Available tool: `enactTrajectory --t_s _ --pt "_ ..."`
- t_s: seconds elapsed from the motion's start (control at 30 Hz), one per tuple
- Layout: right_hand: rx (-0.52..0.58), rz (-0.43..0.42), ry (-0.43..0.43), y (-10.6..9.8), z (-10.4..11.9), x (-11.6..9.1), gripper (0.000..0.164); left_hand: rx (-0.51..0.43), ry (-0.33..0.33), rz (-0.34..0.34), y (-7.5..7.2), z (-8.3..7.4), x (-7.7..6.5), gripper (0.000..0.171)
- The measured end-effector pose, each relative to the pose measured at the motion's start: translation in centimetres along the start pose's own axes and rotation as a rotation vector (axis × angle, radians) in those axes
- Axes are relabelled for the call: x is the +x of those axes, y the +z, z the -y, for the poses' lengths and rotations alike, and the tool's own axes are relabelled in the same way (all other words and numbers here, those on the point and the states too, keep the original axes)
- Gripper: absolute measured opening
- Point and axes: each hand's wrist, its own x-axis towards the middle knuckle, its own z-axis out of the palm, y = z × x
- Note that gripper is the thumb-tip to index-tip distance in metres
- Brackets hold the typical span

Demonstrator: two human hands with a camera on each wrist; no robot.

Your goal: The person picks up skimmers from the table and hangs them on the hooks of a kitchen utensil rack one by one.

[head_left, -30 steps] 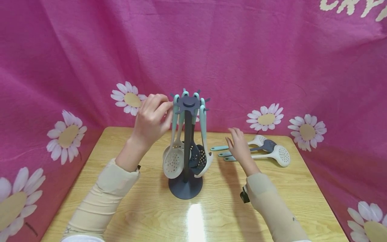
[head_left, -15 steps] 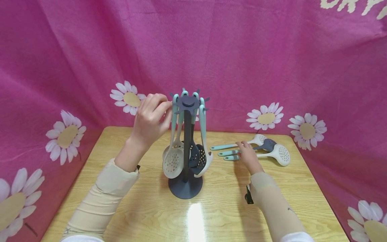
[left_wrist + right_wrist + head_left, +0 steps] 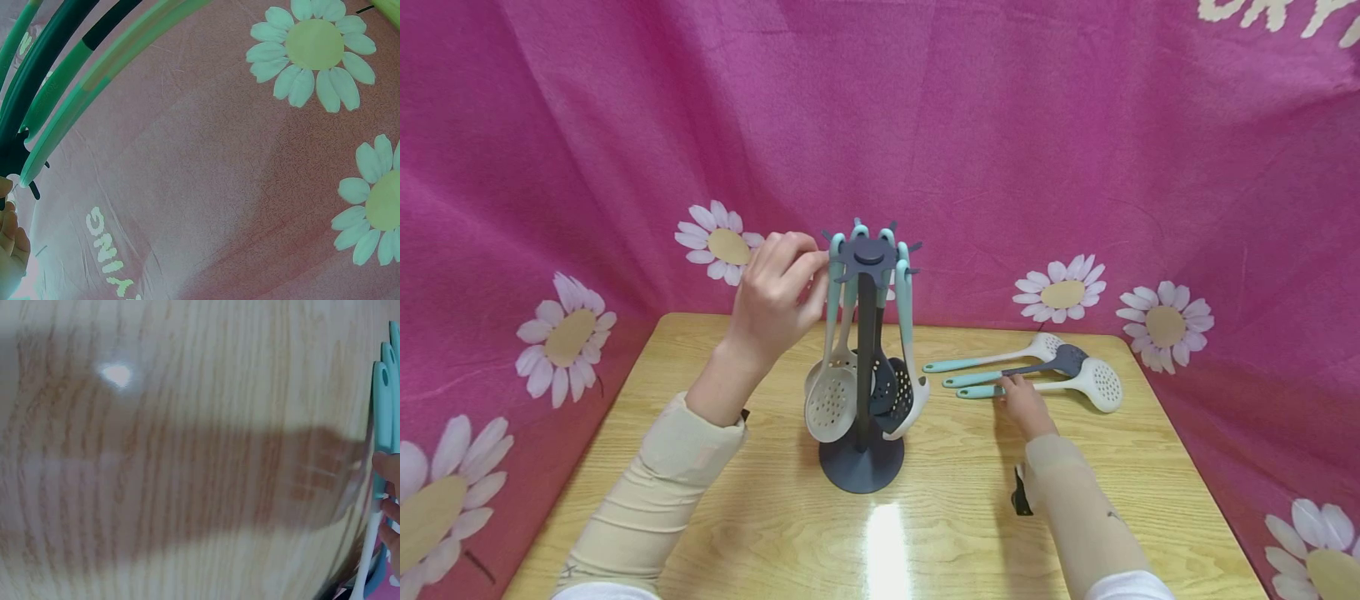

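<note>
My left hand (image 3: pixel 778 287) pinches an arm at the top of the dark grey utensil rack (image 3: pixel 863 358). Mint-handled utensils hang from it, including a pale slotted spoon (image 3: pixel 831 404) on the near left and a white ladle (image 3: pixel 917 408) on the right. On the table to the right, my right hand (image 3: pixel 1026 407) pinches the nearest white skimmer (image 3: pixel 1103 385). In the right wrist view, the thumb lies on its mint handle (image 3: pixel 381 406), fingers opposite. Behind it lie a dark grey skimmer (image 3: pixel 1067 360) and another white skimmer (image 3: pixel 1043 343), partly covered.
The rack's round base (image 3: pixel 861 467) stands on the wooden table (image 3: pixel 760 500). A pink cloth (image 3: pixel 970 150) with printed daisies encloses the table at the back and both sides.
My right hand has come down from above the handles and moved right and nearer, onto the closest skimmer's handle. The left hand stays at the rack's top.
</note>
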Motion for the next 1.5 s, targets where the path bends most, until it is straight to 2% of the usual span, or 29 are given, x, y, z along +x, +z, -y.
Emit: enactTrajectory --t_s 0.1,0.3,0.43,0.63,0.87,1.07,1.13,1.23,1.4,1.5 --pt "-0.023 0.004 -0.007 0.3 -0.3 0.0 0.032 -0.001 0.001 -0.005 0.0 0.0 0.0 0.006" --pt "-0.049 0.040 0.032 0.7 -0.5 0.3 0.034 -0.005 0.000 -0.008 0.1 0.0 0.0 0.007" --pt "-0.069 0.063 0.051 0.9 -0.5 0.3 0.026 -0.006 -0.003 -0.010 0.1 0.0 0.0 0.007" --pt "-0.059 0.035 0.049 1.2 -0.6 -0.1 0.012 -0.007 -0.002 -0.009 0.1 0.0 0.0 0.007" --pt "-0.087 -0.048 -0.029 1.6 -1.1 -0.6 0.012 -0.011 -0.003 -0.012 0.1 0.1 0.0 0.006" --pt "-0.127 -0.068 -0.122 1.9 -1.8 -1.2 0.021 -0.006 0.001 -0.010 0.1 0.1 0.1 0.007" --pt "-0.148 -0.074 -0.160 1.8 -2.0 -1.3 0.020 -0.005 0.001 -0.009 0.1 0.1 0.0 0.007" --pt "-0.185 -0.088 -0.204 1.3 -2.2 -1.4 0.022 -0.003 0.000 -0.006 0.0 0.1 0.0 0.007" --pt "-0.234 -0.121 -0.234 -0.1 -2.7 -1.2 0.040 -0.006 -0.005 -0.004 0.1 0.1 -0.1 0.005" --pt "-0.232 -0.176 -0.249 -1.2 -2.9 -1.1 0.037 -0.007 -0.006 -0.001 0.1 0.0 -0.1 0.004"
